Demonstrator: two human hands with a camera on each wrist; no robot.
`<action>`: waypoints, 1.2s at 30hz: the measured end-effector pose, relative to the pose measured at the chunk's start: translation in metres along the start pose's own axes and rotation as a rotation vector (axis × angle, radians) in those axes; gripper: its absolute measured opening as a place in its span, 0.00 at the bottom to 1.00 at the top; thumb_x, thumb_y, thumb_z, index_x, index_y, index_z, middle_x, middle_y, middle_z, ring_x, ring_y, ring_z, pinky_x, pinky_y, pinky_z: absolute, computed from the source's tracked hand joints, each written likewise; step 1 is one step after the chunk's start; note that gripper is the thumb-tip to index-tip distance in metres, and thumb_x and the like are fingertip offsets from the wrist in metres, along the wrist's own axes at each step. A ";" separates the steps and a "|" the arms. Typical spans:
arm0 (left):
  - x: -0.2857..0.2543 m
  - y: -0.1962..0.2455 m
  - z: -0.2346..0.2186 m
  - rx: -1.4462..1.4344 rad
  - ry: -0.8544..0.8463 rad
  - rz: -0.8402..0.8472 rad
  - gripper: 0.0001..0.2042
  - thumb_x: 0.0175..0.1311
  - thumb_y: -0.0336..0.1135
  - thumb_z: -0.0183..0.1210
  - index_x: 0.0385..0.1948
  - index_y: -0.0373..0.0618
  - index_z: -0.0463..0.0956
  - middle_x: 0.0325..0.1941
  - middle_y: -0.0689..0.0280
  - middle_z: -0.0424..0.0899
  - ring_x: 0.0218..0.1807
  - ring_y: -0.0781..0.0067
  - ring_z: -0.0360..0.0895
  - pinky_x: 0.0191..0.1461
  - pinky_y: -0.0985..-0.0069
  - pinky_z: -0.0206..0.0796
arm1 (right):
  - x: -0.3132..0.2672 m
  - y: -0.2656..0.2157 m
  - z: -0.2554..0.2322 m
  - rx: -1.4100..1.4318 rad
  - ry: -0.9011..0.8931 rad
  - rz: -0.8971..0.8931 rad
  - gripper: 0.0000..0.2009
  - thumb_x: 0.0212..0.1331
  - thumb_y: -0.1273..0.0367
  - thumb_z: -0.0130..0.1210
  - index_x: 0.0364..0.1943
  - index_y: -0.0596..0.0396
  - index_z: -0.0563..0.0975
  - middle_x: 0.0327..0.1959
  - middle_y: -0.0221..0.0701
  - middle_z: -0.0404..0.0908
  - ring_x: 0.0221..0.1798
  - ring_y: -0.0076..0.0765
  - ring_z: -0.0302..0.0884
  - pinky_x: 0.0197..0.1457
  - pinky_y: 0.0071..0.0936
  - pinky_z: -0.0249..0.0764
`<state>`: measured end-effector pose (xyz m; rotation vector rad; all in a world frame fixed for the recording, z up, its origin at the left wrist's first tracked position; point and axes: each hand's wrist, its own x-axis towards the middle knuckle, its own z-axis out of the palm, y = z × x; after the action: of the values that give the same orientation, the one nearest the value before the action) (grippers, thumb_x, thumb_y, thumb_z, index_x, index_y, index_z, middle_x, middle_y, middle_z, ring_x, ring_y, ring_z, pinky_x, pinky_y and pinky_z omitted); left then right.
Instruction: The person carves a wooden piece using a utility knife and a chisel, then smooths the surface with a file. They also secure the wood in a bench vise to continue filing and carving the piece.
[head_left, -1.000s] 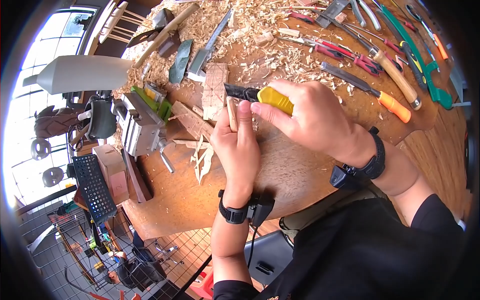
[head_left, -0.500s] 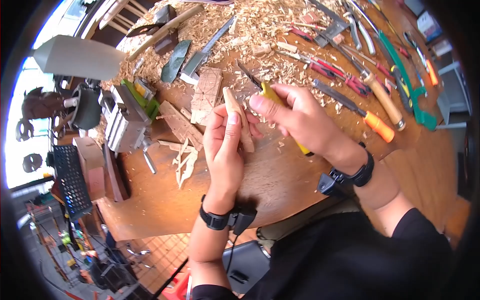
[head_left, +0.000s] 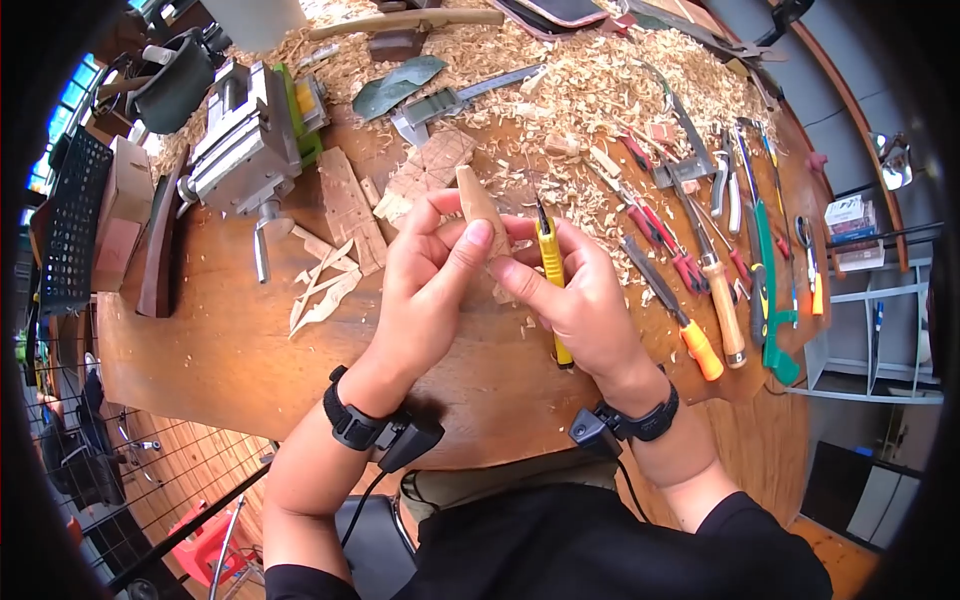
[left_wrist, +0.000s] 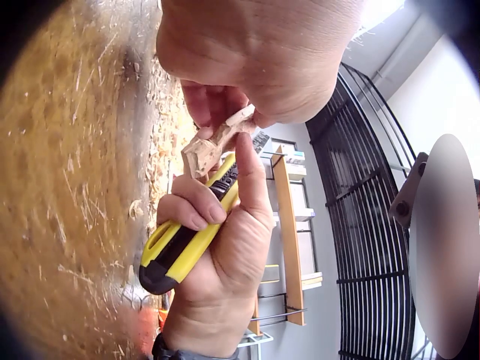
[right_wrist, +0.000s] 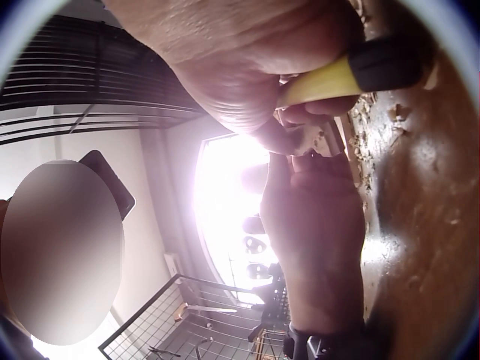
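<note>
In the head view my left hand (head_left: 425,275) pinches a small carved piece of wood (head_left: 476,198) between thumb and fingers, its narrow end pointing away from me. My right hand (head_left: 585,300) grips a yellow utility knife (head_left: 552,262) in its curled fingers, the blade pointing up and away beside the wood. The right thumb reaches to the wood's lower end. From the left wrist, the faceted wood (left_wrist: 204,156) shows between both hands, and the yellow-and-black knife handle (left_wrist: 180,259) crosses the right palm. The right wrist view shows the handle's black butt (right_wrist: 386,64).
Wood shavings (head_left: 620,90) cover the far side of the table. A metal vise (head_left: 245,140) stands at left, near marked wood pieces (head_left: 350,205) and a caliper (head_left: 450,103). At right lie an orange-handled chisel (head_left: 700,350), a wooden-handled tool (head_left: 725,310) and a green saw (head_left: 775,340).
The knife blade has come away from the wood's tip, and the handle now stands nearly upright beside it. The wood has turned in my left hand. The head view has swung to the right.
</note>
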<state>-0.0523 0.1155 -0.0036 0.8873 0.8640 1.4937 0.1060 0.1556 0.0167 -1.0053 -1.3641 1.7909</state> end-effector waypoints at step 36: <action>0.000 0.016 -0.015 0.012 0.150 0.111 0.23 0.81 0.44 0.39 0.42 0.33 0.80 0.45 0.54 0.88 0.36 0.79 0.79 0.43 0.83 0.67 | -0.009 -0.003 0.004 -0.194 0.057 -0.100 0.11 0.59 0.67 0.71 0.36 0.58 0.80 0.29 0.24 0.82 0.33 0.16 0.75 0.37 0.18 0.70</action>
<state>-0.0723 0.1137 0.0042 0.8512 0.9472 1.6693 0.1070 0.1473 0.0222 -1.0615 -1.5470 1.5680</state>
